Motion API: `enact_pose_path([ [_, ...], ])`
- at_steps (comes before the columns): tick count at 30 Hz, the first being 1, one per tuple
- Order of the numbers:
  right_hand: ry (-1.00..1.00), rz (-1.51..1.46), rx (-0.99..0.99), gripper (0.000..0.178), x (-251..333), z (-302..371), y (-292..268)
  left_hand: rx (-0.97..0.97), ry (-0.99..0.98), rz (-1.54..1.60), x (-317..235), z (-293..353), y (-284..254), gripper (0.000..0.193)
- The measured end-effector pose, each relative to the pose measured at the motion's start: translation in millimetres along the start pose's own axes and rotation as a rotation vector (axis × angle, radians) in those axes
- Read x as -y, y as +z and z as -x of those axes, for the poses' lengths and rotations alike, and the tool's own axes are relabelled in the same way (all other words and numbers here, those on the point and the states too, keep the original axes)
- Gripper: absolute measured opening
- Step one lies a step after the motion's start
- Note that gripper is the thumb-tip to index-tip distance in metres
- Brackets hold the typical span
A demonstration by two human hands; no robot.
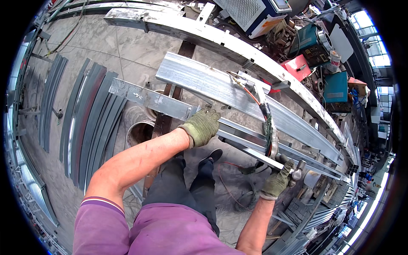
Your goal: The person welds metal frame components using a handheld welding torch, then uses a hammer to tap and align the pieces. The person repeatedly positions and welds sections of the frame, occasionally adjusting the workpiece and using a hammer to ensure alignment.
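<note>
My left hand (201,126), in a green work glove, is closed over the edge of a narrow silver metal channel (153,100) that runs across in front of me. Farther right, my gloved right hand (277,182) is closed beside the channel's right part. A hammer's metal head (298,170) sticks out past its fingers; the handle is mostly hidden by the glove. Beyond the channel lies a wider galvanized beam (204,76). A taped welding cable (267,117) with red and black leads hangs across both, near my right hand.
A long curved-looking white beam (238,44) spans the far side. Grey metal profiles (91,123) lie in rows on the left floor. A round bucket (139,132) stands under the channel. Teal machines (335,87) and a red box (297,68) sit at far right.
</note>
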State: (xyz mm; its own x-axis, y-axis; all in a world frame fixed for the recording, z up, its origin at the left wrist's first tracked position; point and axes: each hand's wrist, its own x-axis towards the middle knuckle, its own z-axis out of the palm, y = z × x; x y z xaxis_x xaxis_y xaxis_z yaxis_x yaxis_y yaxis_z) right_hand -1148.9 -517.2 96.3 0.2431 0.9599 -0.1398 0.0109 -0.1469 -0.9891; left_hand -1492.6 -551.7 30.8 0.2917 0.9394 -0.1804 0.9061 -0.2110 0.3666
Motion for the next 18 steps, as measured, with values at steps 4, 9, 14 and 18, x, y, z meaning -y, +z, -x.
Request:
enact_pose_path([
  [4, 0.001, -0.001, 0.094, 0.043, 9, 1, 6, -0.013, -0.003, 0.011, 0, 0, 1, 0.042],
  [9, 0.034, -0.016, 0.234, 0.045, 14, -14, 2, -0.031, 0.006, 0.003, -1, 1, 0, 0.041],
  [14, -0.001, 0.114, 0.335, 0.042, 42, 1, 27, -0.042, 0.008, -0.015, -2, 4, -1, 0.034],
  [18, -0.240, 0.149, 0.370, 0.037, 38, 30, 47, -0.020, 0.028, 0.036, -2, -1, -6, 0.029],
])
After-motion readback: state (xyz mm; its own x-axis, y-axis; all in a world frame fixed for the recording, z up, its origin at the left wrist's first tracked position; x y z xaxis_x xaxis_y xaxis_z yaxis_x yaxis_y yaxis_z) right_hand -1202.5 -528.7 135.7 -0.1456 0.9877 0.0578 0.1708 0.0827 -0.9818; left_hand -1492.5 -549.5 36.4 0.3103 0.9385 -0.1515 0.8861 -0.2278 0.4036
